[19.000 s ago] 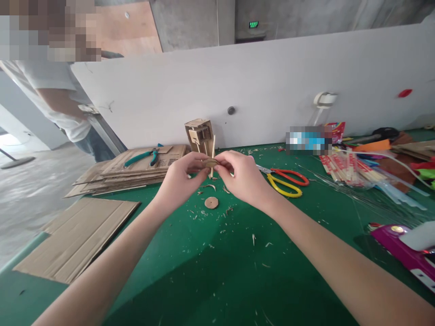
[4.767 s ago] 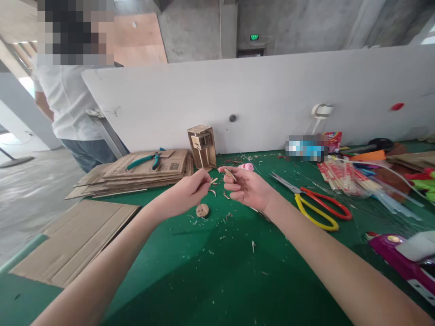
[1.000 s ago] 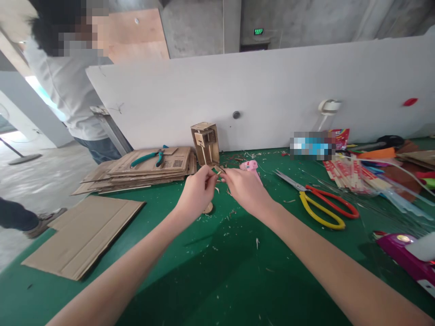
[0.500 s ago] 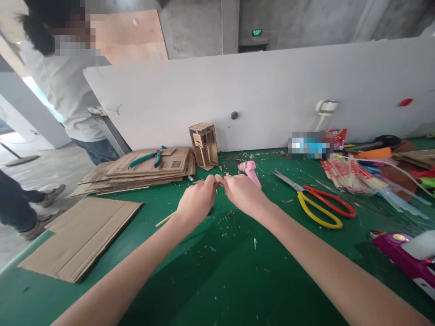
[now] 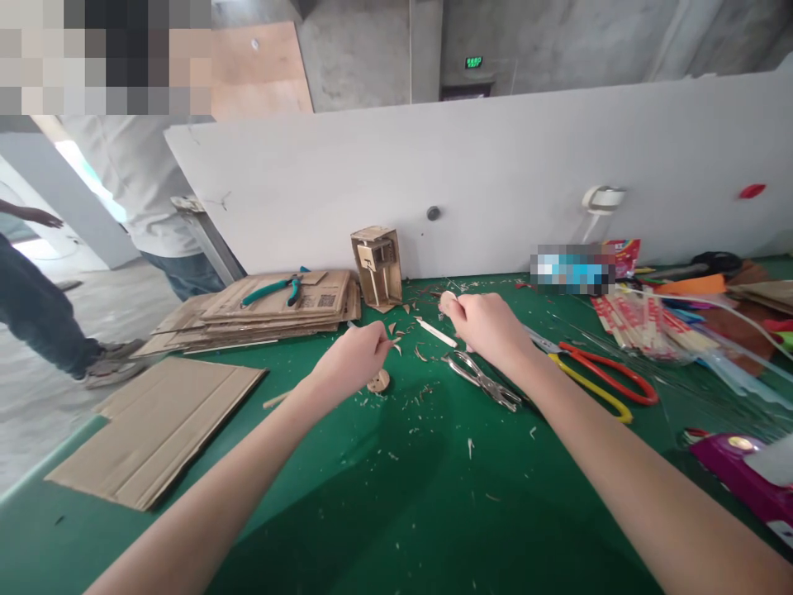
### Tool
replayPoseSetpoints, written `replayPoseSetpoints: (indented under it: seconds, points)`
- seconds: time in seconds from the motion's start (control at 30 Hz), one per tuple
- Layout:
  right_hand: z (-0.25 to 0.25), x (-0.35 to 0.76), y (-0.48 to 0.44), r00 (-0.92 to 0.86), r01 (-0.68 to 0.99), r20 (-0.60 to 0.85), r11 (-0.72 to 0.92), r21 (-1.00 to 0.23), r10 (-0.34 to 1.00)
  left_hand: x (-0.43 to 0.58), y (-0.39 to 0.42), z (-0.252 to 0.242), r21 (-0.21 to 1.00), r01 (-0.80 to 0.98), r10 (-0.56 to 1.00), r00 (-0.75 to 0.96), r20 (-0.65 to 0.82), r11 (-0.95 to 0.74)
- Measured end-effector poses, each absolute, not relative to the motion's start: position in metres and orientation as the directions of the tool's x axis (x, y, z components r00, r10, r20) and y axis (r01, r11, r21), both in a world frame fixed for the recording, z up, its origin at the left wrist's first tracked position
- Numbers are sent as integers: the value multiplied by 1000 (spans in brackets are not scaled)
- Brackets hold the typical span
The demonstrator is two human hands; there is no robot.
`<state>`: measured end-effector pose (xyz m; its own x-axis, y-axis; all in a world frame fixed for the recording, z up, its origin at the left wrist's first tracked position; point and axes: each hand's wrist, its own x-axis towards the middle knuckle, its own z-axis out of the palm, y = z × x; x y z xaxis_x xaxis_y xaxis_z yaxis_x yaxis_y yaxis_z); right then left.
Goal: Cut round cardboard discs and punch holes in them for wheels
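Note:
My left hand [image 5: 356,355] is closed, knuckles up, around a thin wooden stick [image 5: 276,401] whose end sticks out past the wrist. A round wooden disc with small holes [image 5: 377,382] shows just under its fingers; whether it is held too I cannot tell. My right hand [image 5: 492,321] is curled shut at the spot of the pink glue gun, which it hides almost fully. Below that hand, silver pliers [image 5: 483,382] lie on the green table [image 5: 384,512]. A pale slim tool [image 5: 437,333] lies between the hands.
Stacked cardboard [image 5: 291,310] with teal pliers [image 5: 269,291], a cardboard sheet [image 5: 161,430] and a small cardboard structure [image 5: 377,273] stand left and behind. Right are scissors [image 5: 607,372], packaged sticks [image 5: 644,322] and a purple device [image 5: 737,463]. People [image 5: 136,182] stand beyond the table's left.
My hands have parted: the right moved right to the glue gun, the left slightly left with the stick. The silver pliers, pale tool and disc have come into sight.

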<state>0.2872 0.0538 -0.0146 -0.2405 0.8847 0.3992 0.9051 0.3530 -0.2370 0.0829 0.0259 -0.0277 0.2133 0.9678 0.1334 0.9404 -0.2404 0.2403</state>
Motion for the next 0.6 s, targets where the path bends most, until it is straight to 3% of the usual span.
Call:
replayPoseSetpoints:
  seconds: [0.1,0.17,0.23,0.33,0.4,0.5,0.6]
  points:
    - [-8,284,47,-306,894,328,388,-225,894,73,34,-34,138,956,965,256,47,-260]
    - [-10,278,41,-423,848,41,412,-335,905,69,38,-39,134,940,949,313,34,-315]
    - [-14,274,38,-524,804,-271,364,-470,808,68,39,-42,114,924,931,361,51,-365]
    - [-21,273,38,-547,814,-474,306,-494,690,68,35,-41,59,918,919,390,62,-393]
    - [-22,274,40,-492,864,-473,342,-369,731,67,31,-39,95,905,905,420,-62,-414]
    - [-18,278,42,-419,908,-330,387,-159,846,64,29,-39,176,898,861,437,-258,-403]
    - [-10,289,46,-337,941,-221,336,-43,915,62,32,-41,197,903,871,422,-250,-381]
